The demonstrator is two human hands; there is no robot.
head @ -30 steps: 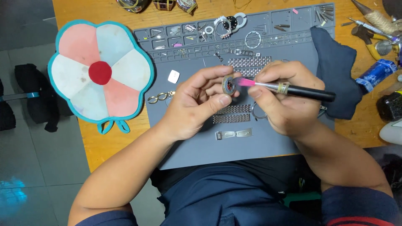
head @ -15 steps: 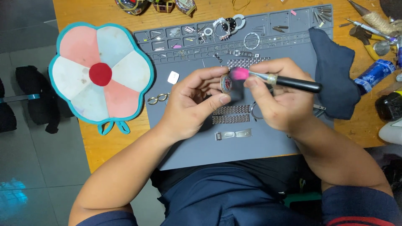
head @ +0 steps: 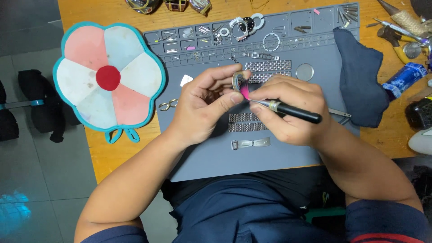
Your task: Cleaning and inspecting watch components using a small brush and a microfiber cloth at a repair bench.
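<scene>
My left hand [head: 202,105] pinches a round metal watch case [head: 239,80] on edge above a grey work mat [head: 270,155]. My right hand [head: 292,108] grips a black pen-shaped tool [head: 294,112] whose pink tip [head: 245,92] presses against the case. Metal watch-band pieces [head: 246,122] lie on the mat just under both hands, with a clasp piece [head: 250,144] nearer me.
A flower-shaped pink, white and blue pad [head: 108,78] lies at the left on the wooden table [head: 112,148]. A dark cloth [head: 360,76] covers the mat's right edge. Small parts fill the mat's tray sections [head: 234,29]. Hand tools and a blue tube [head: 405,78] sit at far right.
The view shifted slightly. My right hand has tilted the tool so its pink tip dropped from the case's top rim to its lower face; the left hand keeps hold of the case.
</scene>
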